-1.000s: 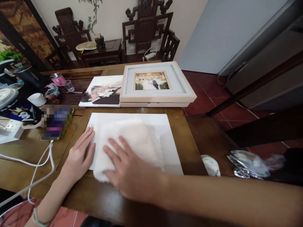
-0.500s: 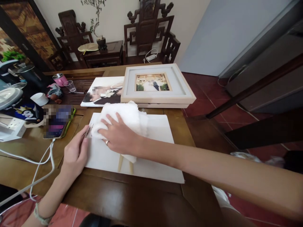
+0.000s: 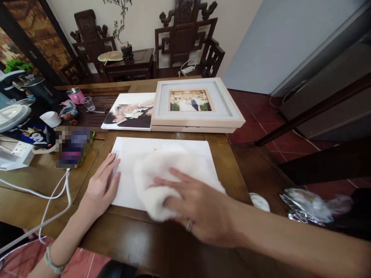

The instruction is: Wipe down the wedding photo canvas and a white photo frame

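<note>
Right hand, open flat, has slid the cloth from the board's upper left to lower centre; left hand rests open.

Past the far edge of the table I see two dark carved chairs against a cream wall, with a low side table between them. Right of the table the floor is red tile, beside a pale grey panel; the light is soft.

A fluffy white cloth is seen on a smooth, matt white board. The counter is made of dark, glossy varnished wood. The picture frame is made of pale, matt wood.
</note>
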`<state>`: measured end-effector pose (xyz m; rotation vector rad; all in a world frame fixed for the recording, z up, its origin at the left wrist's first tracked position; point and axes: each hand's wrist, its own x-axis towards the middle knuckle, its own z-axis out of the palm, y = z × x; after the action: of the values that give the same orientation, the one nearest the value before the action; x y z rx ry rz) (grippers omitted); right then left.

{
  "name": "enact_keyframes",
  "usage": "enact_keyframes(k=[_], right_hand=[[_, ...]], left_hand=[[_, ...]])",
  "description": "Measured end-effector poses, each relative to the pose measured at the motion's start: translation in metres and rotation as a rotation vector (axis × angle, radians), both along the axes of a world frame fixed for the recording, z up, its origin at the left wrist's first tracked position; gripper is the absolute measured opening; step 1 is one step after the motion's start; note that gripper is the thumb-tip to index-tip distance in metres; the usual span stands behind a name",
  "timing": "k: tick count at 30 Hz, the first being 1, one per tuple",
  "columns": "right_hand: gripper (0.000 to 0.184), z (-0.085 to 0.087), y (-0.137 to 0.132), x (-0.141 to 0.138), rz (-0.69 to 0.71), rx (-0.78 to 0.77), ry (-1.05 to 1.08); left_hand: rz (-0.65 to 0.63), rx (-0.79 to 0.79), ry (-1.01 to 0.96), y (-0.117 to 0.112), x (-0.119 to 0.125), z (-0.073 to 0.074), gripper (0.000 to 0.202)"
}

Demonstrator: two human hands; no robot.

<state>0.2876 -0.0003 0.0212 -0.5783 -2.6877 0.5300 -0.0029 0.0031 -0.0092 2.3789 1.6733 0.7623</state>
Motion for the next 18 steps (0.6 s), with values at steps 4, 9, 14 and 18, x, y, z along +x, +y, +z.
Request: enact_keyframes(k=[4,9,14,18], right_hand=[[0.024,-0.02,0.017,0.035,-0.265,0.077,0.049],[0.017,-0.038,0.005,0.053,-0.452,0.164,0.122],[0.019,-0.039,-0.001,0.05,-0.418,0.158,0.17],[0.02,-0.038,0.001,0.049,-0.399,0.161,0.169]], left_hand=[[0.132,0.043,0.039,-0.001,0.0,-0.003,0.046],[0.372,0.042,0.142,0.0,-0.007,-0.01,0.055],[0.302,-0.164,-0.141,0.008,-0.023,-0.005,0.054],[0.34,-0.32,-0.46,0.009,-0.026,0.01,0.05]])
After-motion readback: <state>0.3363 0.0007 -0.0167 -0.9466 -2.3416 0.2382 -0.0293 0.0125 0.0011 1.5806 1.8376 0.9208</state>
